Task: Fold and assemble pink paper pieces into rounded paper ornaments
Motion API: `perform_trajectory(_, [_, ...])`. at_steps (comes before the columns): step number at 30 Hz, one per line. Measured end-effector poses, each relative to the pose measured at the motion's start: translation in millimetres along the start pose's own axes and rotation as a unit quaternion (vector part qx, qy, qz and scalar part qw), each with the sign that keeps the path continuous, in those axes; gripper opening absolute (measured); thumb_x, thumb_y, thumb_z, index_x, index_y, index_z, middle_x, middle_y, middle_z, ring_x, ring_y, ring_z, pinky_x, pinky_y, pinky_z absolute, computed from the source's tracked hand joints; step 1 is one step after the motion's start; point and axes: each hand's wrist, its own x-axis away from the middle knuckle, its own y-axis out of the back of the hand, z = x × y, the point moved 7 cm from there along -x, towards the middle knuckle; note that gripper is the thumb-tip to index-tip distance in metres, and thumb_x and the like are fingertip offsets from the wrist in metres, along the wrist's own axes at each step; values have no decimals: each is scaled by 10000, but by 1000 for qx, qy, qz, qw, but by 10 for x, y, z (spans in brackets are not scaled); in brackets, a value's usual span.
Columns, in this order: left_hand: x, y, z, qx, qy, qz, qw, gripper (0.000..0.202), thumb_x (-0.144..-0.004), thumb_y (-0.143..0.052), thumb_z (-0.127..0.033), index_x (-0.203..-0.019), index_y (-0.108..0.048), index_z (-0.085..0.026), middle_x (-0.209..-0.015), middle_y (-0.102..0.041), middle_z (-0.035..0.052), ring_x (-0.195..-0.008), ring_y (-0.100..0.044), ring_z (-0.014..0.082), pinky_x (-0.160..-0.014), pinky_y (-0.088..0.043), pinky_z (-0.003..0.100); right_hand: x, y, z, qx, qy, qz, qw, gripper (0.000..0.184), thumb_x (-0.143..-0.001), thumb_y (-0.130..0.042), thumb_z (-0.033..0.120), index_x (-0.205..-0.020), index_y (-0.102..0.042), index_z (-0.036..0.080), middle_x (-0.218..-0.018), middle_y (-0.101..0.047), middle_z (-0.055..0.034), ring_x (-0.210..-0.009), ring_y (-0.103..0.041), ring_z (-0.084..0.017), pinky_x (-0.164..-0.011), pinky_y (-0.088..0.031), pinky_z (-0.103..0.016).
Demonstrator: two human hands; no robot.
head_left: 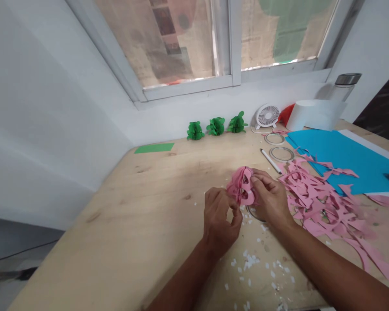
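A pink layered paper ornament [245,199] with cut-out openings is held up over the middle of the table. My right hand [274,199] grips its right side between thumb and fingers. At the lower left edge of the ornament, my left hand [221,216] is closed in a pinch, its fingertips against the paper. A ring-shaped roll of tape [254,214] lies partly hidden under my right hand. Small white paper bits [250,260] are scattered on the table nearest me.
Pink paper scraps [324,203] are heaped at right, beside blue sheets [346,151]. A white pen [270,161] and tape rings [281,153] lie behind my right hand. Green paper ornaments [216,126], a small fan [267,115] and a bottle [345,86] stand by the wall. A green strip [154,148] lies back left.
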Motion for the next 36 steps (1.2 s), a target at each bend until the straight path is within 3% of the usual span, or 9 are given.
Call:
perform_trajectory(5, [-2,-5,10,-5,-2,13,1000,115,-747,-565,-75,-758,-561,-189,-673,-602,5,-738,-528,156,-737,-424,322,-24,21,5,-25,-17,-2,1000,185,-766,-603,346,-771,-719,202,-1019,-677,-70,-957,-617,-225,-877,-459,-394])
perform_trajectory(11, [-21,8,21,-9,11,19,1000,137,-751,-580,-119,-661,-502,-186,-638,-579,-1,-718,-535,151,-729,-436,324,-65,77,40,-20,-13,-24,999,185,-752,-612,347,-757,-723,199,-1007,-679,-75,-985,-607,-238,-922,-433,-416])
perform_trajectory(15, [-12,-50,59,-24,11,45,999,118,-771,-523,-90,-704,-559,-180,-690,-607,21,-749,-554,157,-741,-437,328,-83,114,70,-22,-11,-37,999,186,-756,-609,339,-787,-726,198,-1009,-680,-73,-981,-608,-239,-917,-436,-414])
perform_trajectory(19, [-12,-16,168,-48,55,44,996,108,-804,-527,-147,-813,-631,-174,-618,-576,5,-649,-536,144,-704,-433,322,-82,115,71,-15,-11,-35,999,175,-747,-614,334,-761,-725,200,-1002,-677,-71,-993,-599,-240,-941,-417,-421])
perform_trajectory(21, [-23,29,186,-50,74,34,995,111,-816,-532,-179,-747,-619,-172,-581,-550,-5,-624,-521,138,-698,-433,322,-76,107,58,-14,-10,-32,999,176,-746,-615,340,-758,-724,201,-1006,-675,-72,-995,-597,-242,-944,-414,-428])
perform_trajectory(23, [-37,68,148,-40,69,18,997,155,-820,-527,-191,-679,-590,-175,-658,-586,21,-726,-551,158,-748,-443,343,-67,92,36,-16,-11,-29,999,180,-747,-616,346,-758,-723,201,-1009,-675,-74,-988,-601,-243,-935,-422,-430])
perform_trajectory(27, [-36,71,41,-27,36,-7,999,43,-768,-594,-221,-787,-617,-190,-990,-619,82,-1069,-517,242,-897,-436,440,-35,40,9,-21,-6,-12,1000,182,-751,-614,353,-764,-721,207,-1006,-675,-71,-981,-605,-236,-928,-431,-426])
perform_trajectory(31, [0,-10,48,-42,29,8,999,119,-717,-656,-239,-805,-599,-184,-1072,-596,105,-1124,-493,271,-937,-425,475,12,-28,3,-14,-9,15,1000,172,-748,-621,356,-754,-725,220,-987,-678,-72,-977,-606,-238,-928,-434,-429])
perform_trajectory(36, [34,-53,145,-48,54,24,997,72,-753,-569,-137,-810,-597,-170,-1043,-613,101,-1118,-503,249,-942,-432,451,59,-70,28,-14,1,32,999,163,-756,-622,344,-764,-726,219,-1024,-672,-83,-1000,-605,-237,-930,-431,-423])
